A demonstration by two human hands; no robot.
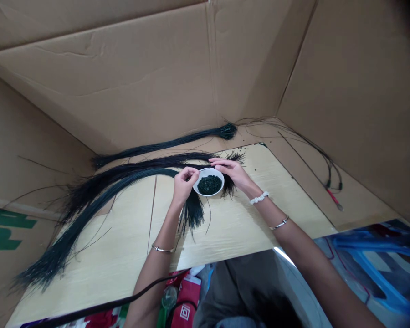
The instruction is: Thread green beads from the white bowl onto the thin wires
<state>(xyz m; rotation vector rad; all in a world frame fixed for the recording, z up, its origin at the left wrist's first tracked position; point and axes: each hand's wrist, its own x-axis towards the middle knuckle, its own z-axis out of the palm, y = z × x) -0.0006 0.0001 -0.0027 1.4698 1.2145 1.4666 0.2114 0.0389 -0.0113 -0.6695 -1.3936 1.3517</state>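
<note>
The left hand [186, 184] is hovering at the near rim of a small white bowl [208, 182], its fingers [193, 173] pinching together on what looks like a fine strand [203, 169], too thin to make out clearly. The right hand [234, 175] is lying just beyond the bowl, its fingers [217, 161] stretching across a bundle of dark strands [157, 159]; whether they are gripping it, I cannot tell. Between the two sets of fingers, the bowl is holding a heap of small dark green pieces [209, 184].

A tuft of strand ends [193, 214] is hanging out just below the left fingers, spreading over a pale wood-grain surface [246, 228]. Further from the fingers, a long arched dark green bundle [123, 181] is sweeping away to the left, while another bundle [157, 146], gathered at one end, is lying beyond them against a cardboard wall [123, 77].
</note>
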